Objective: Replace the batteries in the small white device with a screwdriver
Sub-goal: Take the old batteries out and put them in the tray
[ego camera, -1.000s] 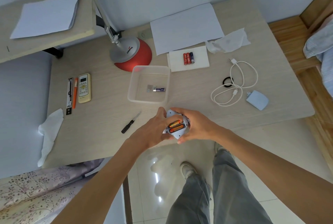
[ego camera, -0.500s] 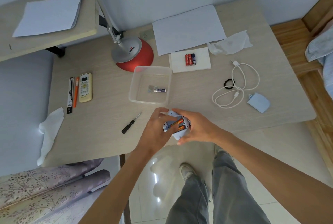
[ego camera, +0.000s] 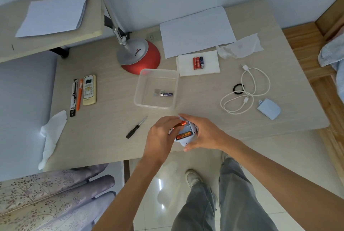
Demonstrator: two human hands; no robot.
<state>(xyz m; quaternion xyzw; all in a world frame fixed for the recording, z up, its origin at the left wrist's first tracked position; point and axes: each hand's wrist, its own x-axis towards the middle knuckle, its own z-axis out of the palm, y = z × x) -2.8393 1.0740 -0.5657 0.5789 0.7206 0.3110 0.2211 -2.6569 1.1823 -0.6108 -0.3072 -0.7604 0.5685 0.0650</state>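
- A second ago both orange batteries lay flat side by side in the compartment. Now one is tipped up: the raised battery (ego camera: 178,125) slants out of the small white device (ego camera: 186,139), while the second battery (ego camera: 184,135) stays seated in its slot.
- The device sits between the two hands, above the near edge of the worktop (ego camera: 104,128), with its open compartment facing up.
- The left hand (ego camera: 160,137) reaches over the device from the left with its fingers curled, pinching the raised battery near its left end. The back of this hand hides the left part of the device.
- The right hand (ego camera: 206,134) cups the device from the right, with its fingers bent round the shell and its thumb along the near side.
- The screwdriver (ego camera: 135,128) lies loose on the worktop just left of the left hand, untouched.
- Beyond the hands stands a clear tray (ego camera: 138,89) with a purple battery (ego camera: 166,94) lying in it.
- Farther back, three spare batteries (ego camera: 198,63) lie side by side on a white napkin (ego camera: 211,63), near the red lamp base (ego camera: 147,59).
- Well to the right lie a white cable (ego camera: 247,89) and a pale blue pouch (ego camera: 269,109). Far to the left lies a remote (ego camera: 89,89).
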